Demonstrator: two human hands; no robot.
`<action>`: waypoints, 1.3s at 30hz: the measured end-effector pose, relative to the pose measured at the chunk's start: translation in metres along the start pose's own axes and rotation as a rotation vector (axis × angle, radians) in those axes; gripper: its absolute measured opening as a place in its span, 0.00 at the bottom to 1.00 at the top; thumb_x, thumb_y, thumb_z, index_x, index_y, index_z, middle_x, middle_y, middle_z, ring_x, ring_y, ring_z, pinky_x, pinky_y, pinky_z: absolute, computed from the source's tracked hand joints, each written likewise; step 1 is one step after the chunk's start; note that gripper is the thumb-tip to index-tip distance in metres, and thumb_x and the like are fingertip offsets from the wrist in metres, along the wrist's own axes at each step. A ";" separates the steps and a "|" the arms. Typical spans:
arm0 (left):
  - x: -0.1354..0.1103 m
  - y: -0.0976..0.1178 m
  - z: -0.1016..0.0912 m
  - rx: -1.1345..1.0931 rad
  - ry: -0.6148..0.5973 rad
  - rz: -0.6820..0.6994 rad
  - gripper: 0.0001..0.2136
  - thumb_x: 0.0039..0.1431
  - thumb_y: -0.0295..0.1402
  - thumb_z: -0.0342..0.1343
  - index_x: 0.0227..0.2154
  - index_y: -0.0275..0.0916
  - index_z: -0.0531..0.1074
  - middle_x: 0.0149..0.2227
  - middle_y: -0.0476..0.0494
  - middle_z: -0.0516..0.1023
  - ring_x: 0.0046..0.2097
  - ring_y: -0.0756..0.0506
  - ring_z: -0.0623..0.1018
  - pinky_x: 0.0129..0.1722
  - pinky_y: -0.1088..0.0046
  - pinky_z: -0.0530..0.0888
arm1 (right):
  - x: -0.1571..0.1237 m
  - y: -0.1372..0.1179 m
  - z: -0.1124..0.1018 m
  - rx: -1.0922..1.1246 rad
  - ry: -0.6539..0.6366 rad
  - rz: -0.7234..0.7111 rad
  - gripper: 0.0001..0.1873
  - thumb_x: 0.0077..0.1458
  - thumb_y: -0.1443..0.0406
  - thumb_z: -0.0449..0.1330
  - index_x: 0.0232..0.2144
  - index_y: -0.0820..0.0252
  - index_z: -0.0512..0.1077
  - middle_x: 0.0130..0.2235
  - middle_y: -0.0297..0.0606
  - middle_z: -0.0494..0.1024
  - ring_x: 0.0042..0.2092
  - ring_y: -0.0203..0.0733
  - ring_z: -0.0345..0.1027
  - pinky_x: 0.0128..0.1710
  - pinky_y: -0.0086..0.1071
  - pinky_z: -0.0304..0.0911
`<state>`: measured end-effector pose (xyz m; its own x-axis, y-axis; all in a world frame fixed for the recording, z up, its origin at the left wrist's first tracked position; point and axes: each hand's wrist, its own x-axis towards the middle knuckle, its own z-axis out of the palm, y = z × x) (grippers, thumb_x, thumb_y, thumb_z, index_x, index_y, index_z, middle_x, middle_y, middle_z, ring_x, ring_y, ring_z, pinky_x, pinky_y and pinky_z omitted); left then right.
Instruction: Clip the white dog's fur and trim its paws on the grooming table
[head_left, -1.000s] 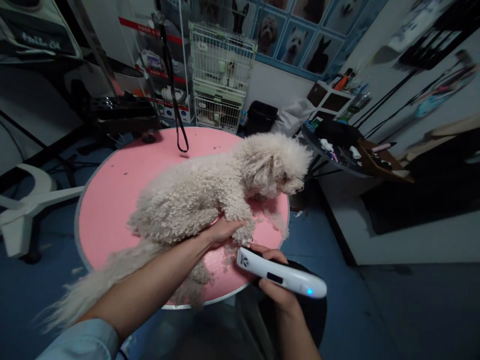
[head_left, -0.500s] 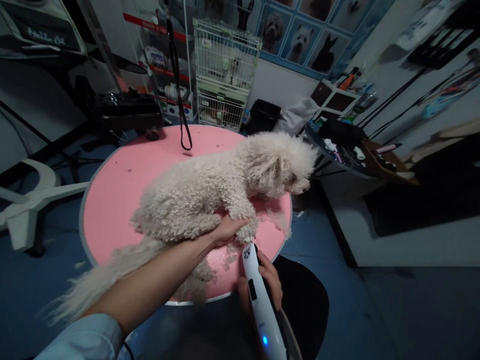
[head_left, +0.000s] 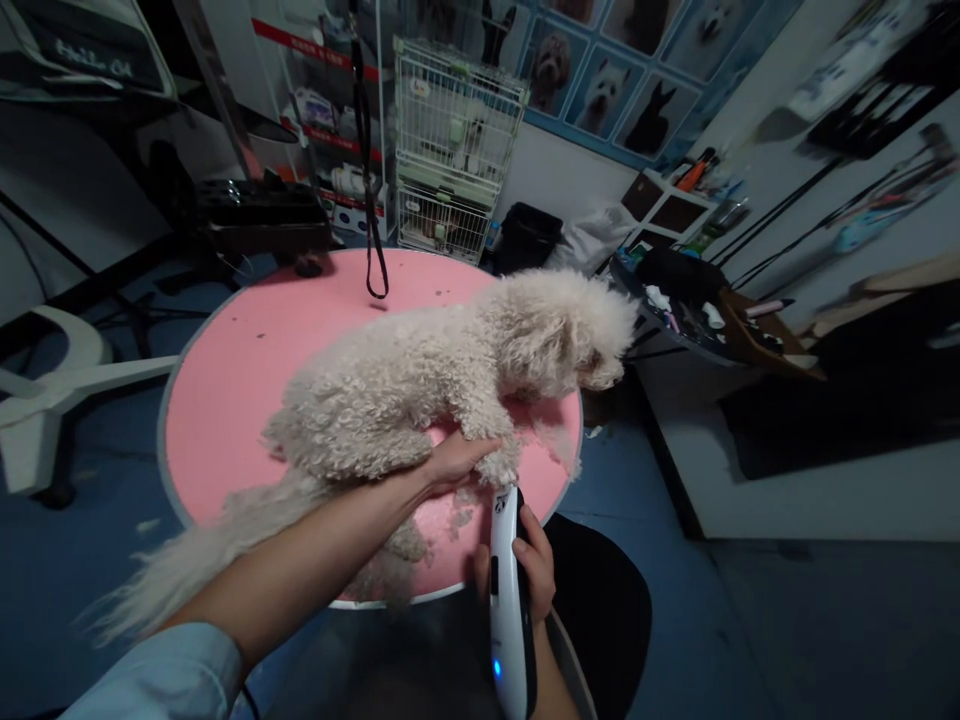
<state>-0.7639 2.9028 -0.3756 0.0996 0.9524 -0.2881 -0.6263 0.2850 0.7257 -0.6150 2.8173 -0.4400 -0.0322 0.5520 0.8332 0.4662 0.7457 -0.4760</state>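
Observation:
A curly cream-white dog [head_left: 390, 390] lies on a round pink grooming table [head_left: 217, 400], its head toward the right. My left hand [head_left: 461, 460] is closed around the dog's front leg [head_left: 487, 420], just above the paw. My right hand [head_left: 532, 565] grips white hair clippers [head_left: 508, 600] with a lit blue light. The clippers' head end is at the dog's front paw [head_left: 499, 465]; whether the blade touches the fur I cannot tell. Loose clipped fur [head_left: 461, 515] lies on the table below the paw.
A black grooming loop [head_left: 375, 270] hangs over the table's far side. Behind stand a wire cage [head_left: 457, 130] and a black bin [head_left: 529, 235]. At the right is a tool tray [head_left: 697, 320]. A white stand base [head_left: 45, 400] is on the left floor.
The clippers in my right hand have turned more upright, their rear end swinging left. My left hand keeps its hold on the leg. The view has shifted slightly.

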 end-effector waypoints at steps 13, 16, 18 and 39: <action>0.003 -0.004 -0.003 -0.008 -0.024 0.010 0.14 0.39 0.35 0.67 0.27 0.35 0.69 0.23 0.51 0.73 0.25 0.50 0.72 0.26 0.74 0.68 | 0.001 0.002 0.002 -0.061 0.010 -0.129 0.34 0.41 0.72 0.69 0.51 0.60 0.64 0.56 0.49 0.70 0.52 0.56 0.72 0.38 0.46 0.78; 0.005 -0.006 -0.005 0.001 -0.052 0.016 0.13 0.41 0.35 0.66 0.27 0.35 0.69 0.23 0.51 0.72 0.24 0.51 0.71 0.24 0.74 0.68 | 0.002 0.001 0.000 -0.050 -0.009 -0.129 0.33 0.42 0.72 0.68 0.51 0.60 0.63 0.57 0.49 0.70 0.51 0.54 0.72 0.38 0.45 0.77; 0.006 -0.008 -0.006 0.023 -0.053 0.036 0.13 0.42 0.35 0.66 0.27 0.35 0.68 0.23 0.51 0.72 0.24 0.51 0.71 0.24 0.75 0.68 | 0.004 -0.001 0.000 -0.033 -0.013 -0.129 0.33 0.42 0.73 0.68 0.51 0.60 0.63 0.57 0.49 0.69 0.51 0.54 0.72 0.39 0.45 0.77; 0.006 -0.007 -0.007 0.148 -0.067 0.108 0.12 0.46 0.37 0.64 0.28 0.36 0.69 0.26 0.50 0.72 0.27 0.51 0.70 0.27 0.75 0.67 | 0.013 -0.006 0.009 -0.055 -0.039 -0.056 0.35 0.43 0.71 0.66 0.54 0.53 0.63 0.57 0.44 0.70 0.51 0.57 0.72 0.40 0.48 0.77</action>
<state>-0.7639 2.9062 -0.3870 0.0921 0.9820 -0.1651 -0.5159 0.1889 0.8356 -0.6264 2.8237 -0.4292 -0.0931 0.5247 0.8461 0.5107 0.7547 -0.4118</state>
